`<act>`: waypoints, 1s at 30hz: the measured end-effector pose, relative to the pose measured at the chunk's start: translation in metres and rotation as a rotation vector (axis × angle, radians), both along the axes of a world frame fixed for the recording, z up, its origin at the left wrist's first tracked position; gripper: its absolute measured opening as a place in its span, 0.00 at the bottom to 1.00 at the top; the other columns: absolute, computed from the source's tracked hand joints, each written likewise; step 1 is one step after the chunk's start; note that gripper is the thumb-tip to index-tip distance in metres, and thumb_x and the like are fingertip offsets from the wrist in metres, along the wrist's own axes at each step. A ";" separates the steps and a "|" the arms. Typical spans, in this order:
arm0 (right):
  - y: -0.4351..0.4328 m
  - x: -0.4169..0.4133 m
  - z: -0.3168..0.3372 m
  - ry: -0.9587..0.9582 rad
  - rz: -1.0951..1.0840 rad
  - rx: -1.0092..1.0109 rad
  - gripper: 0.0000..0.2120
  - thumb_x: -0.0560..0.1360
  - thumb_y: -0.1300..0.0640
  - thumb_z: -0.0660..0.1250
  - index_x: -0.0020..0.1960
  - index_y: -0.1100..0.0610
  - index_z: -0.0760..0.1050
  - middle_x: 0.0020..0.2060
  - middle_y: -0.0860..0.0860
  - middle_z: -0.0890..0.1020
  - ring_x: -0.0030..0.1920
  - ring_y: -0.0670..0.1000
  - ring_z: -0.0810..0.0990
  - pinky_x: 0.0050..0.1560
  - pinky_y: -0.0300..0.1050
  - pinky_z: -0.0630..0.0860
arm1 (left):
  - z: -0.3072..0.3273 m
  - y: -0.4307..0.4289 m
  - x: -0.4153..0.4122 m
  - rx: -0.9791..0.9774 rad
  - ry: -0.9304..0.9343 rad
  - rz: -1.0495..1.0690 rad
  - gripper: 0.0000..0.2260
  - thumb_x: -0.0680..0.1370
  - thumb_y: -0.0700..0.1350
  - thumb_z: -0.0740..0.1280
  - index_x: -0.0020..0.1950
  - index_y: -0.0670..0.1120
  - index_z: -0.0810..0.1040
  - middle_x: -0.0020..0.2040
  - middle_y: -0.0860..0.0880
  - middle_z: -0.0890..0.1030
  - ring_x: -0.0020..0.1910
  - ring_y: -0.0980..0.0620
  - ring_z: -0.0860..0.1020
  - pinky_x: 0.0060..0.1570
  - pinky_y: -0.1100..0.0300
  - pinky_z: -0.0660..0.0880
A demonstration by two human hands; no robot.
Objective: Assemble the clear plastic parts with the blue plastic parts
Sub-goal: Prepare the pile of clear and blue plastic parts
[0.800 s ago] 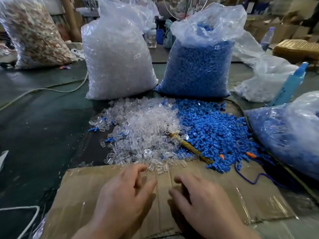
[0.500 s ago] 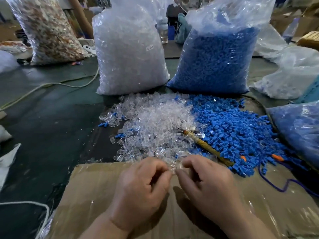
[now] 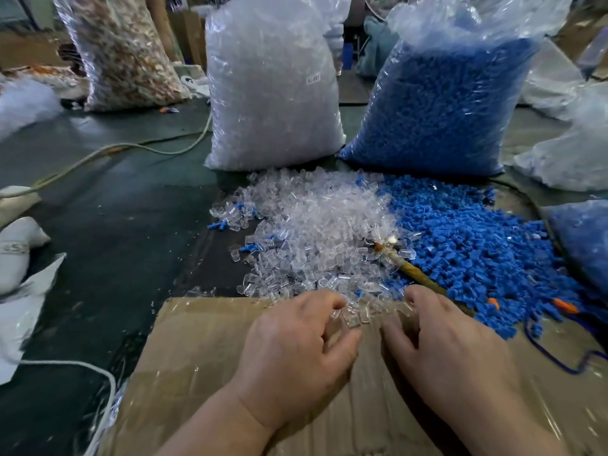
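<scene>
While your hands hover over the cardboard sheet (image 3: 204,350) at the near edge of the worktop (image 3: 98,232), the clear plastic parts (image 3: 316,238) lie heaped just beyond your fingertips, toward the middle of the worktop. The blue plastic parts (image 3: 467,245) are heaped against their right side, and the two piles mingle where they meet. A few clear parts spill onto the cardboard's far edge, between your hands. Your left hand (image 3: 296,353) and right hand (image 3: 450,353) are a little apart, backs up, with the fingers curled down onto these spilled parts. Whether either hand pinches a piece cannot be told. A brown wrapped stick (image 3: 413,269) lies aslant where the piles meet. Behind the piles stand a sack of clear parts (image 3: 269,87) on the left and a sack of blue parts (image 3: 437,110) on the right. A pale cable (image 3: 98,152) crosses the worktop's left side.
</scene>
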State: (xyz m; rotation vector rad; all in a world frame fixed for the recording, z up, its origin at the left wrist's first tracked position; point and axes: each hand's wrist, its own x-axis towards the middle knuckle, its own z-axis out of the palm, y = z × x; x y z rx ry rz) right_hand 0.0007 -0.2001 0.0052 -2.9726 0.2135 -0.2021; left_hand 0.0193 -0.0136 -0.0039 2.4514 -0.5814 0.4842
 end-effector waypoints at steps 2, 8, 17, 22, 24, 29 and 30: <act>0.001 0.002 0.000 0.027 0.019 -0.049 0.24 0.74 0.29 0.47 0.64 0.39 0.54 0.61 0.37 0.73 0.56 0.46 0.78 0.39 0.45 0.64 | -0.001 -0.002 0.000 0.085 -0.039 0.009 0.20 0.72 0.63 0.63 0.55 0.53 0.82 0.38 0.59 0.79 0.35 0.58 0.79 0.34 0.64 0.74; 0.006 0.011 -0.005 -0.001 0.089 -0.117 0.32 0.73 0.29 0.44 0.72 0.43 0.50 0.61 0.41 0.73 0.55 0.47 0.79 0.38 0.46 0.62 | -0.006 -0.011 0.005 0.240 -0.083 0.075 0.26 0.70 0.66 0.60 0.58 0.51 0.82 0.45 0.55 0.85 0.38 0.54 0.83 0.33 0.60 0.80; 0.010 0.020 -0.009 -0.044 0.238 -0.003 0.23 0.76 0.34 0.45 0.67 0.41 0.58 0.52 0.43 0.75 0.49 0.48 0.79 0.35 0.46 0.63 | -0.008 -0.014 0.011 0.256 -0.102 0.099 0.18 0.73 0.60 0.59 0.52 0.54 0.83 0.40 0.56 0.83 0.32 0.54 0.81 0.27 0.62 0.75; 0.011 0.019 -0.009 -0.102 0.268 0.006 0.25 0.76 0.36 0.50 0.67 0.44 0.67 0.47 0.43 0.78 0.44 0.49 0.80 0.32 0.45 0.63 | -0.010 -0.011 0.011 0.252 -0.112 0.068 0.15 0.74 0.58 0.59 0.51 0.55 0.82 0.39 0.57 0.81 0.32 0.55 0.80 0.26 0.62 0.73; 0.012 0.018 -0.008 -0.148 0.274 0.015 0.21 0.76 0.39 0.59 0.64 0.48 0.72 0.43 0.44 0.79 0.39 0.51 0.81 0.29 0.45 0.65 | -0.011 -0.010 0.012 0.242 -0.114 0.060 0.15 0.74 0.58 0.59 0.51 0.55 0.82 0.39 0.58 0.81 0.31 0.56 0.80 0.25 0.63 0.72; 0.012 0.017 -0.007 -0.176 0.296 0.046 0.18 0.76 0.40 0.58 0.60 0.49 0.73 0.42 0.46 0.78 0.37 0.53 0.80 0.29 0.50 0.75 | -0.014 -0.010 0.015 0.241 -0.100 0.053 0.15 0.74 0.59 0.58 0.50 0.57 0.82 0.38 0.58 0.79 0.29 0.56 0.79 0.23 0.62 0.72; 0.011 0.017 -0.007 -0.180 0.299 0.047 0.18 0.76 0.40 0.56 0.59 0.49 0.73 0.41 0.46 0.78 0.36 0.52 0.80 0.28 0.50 0.75 | -0.014 -0.011 0.015 0.227 -0.098 0.044 0.15 0.74 0.59 0.58 0.51 0.57 0.82 0.39 0.58 0.79 0.29 0.56 0.79 0.22 0.62 0.73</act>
